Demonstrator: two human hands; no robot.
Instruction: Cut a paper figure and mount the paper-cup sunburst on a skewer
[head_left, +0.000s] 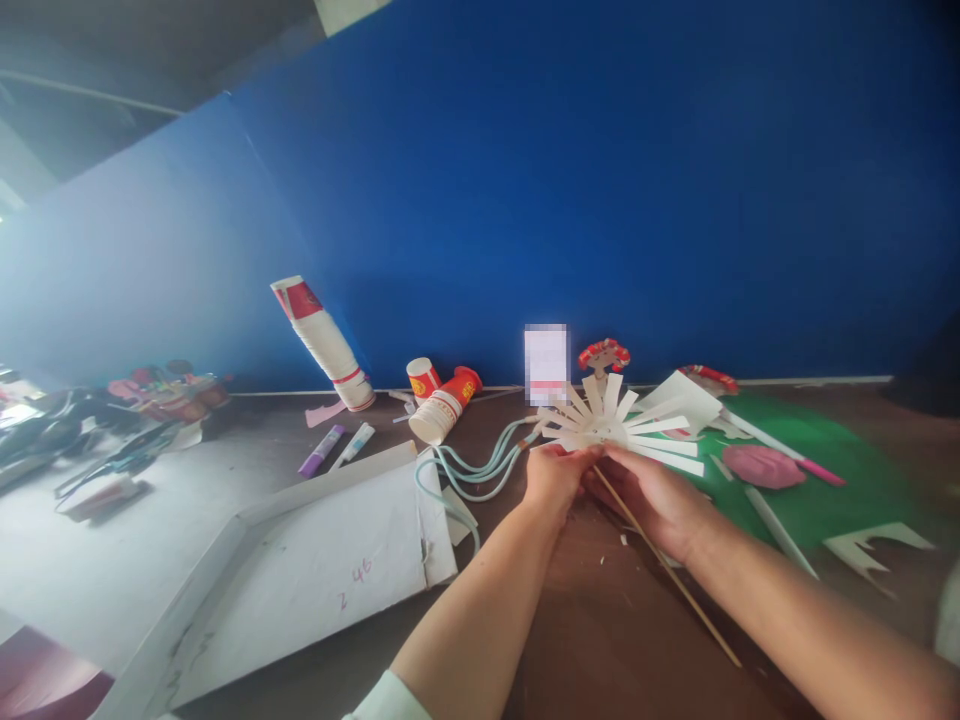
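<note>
Fanned out in front of me is a white paper piece cut into strips (664, 443), like an opened-out cup. My left hand (555, 480) pinches its near edge from the left. From the other side my right hand (652, 490) grips the same edge, thumb close to the left thumb. A thin wooden stick (667, 570) slants from between the hands down to the right, its upper end against the paper; whether it is attached there I cannot tell. The undersides of the fingers are hidden.
A shallow white box lid (300, 590) lies left, beside a coiled pale-blue cable (480, 470). Behind stand a leaning stack of paper cups (322, 340) and fallen cups (442, 410). Markers (322, 450) lie near them. Right are a green sheet (840, 470) and paper scraps (874, 545).
</note>
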